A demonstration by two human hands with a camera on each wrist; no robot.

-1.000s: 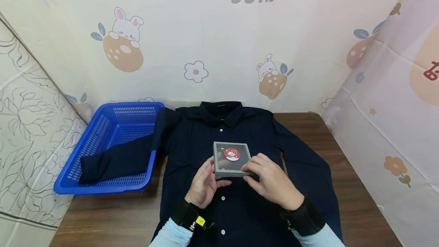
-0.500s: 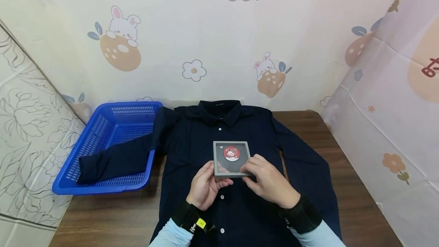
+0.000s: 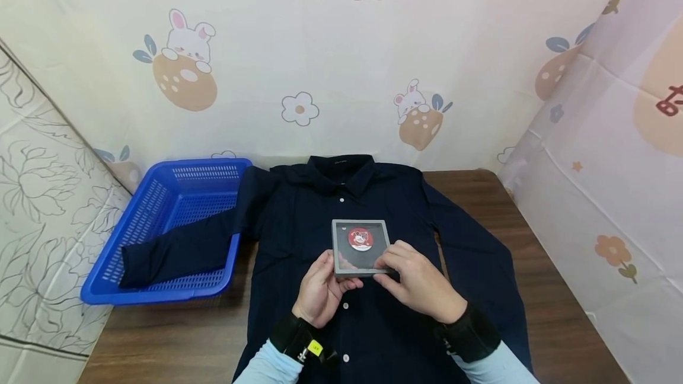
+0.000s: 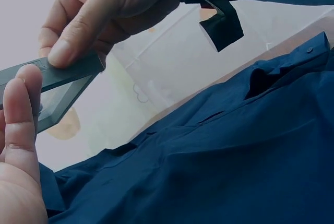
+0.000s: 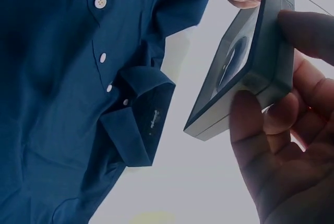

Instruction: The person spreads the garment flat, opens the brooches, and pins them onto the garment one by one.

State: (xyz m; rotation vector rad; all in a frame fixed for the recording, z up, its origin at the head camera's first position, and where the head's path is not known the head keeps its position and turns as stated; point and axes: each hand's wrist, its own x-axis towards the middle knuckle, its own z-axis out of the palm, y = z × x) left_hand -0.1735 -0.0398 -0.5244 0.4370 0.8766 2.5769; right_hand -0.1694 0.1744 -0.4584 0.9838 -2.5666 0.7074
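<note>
A flat square display case (image 3: 365, 253) with a grey frame and clear front is held up over a dark navy shirt (image 3: 299, 206). Inside the case, a round red badge (image 3: 360, 238) with a white figure shows through. My left hand (image 3: 322, 296) grips the case at its lower left corner, thumb along the side and fingers beneath. At the lower right corner, my right hand (image 3: 421, 283) pinches the frame between thumb and fingers. The left wrist view shows the case's grey edge (image 4: 70, 76) between both hands; in the right wrist view the case (image 5: 261, 78) stands tilted.
The long-sleeved shirt lies spread, buttoned side up, on a brown wooden table (image 3: 160, 342). A blue plastic basket (image 3: 155, 194) stands at the left, with one shirt sleeve (image 3: 181, 250) lying across into it. Patterned cloth (image 3: 331, 52) hangs behind and at both sides.
The case has tipped slightly so its front faces the head camera more. Both hands keep hold of it. The head view has shifted a little.
</note>
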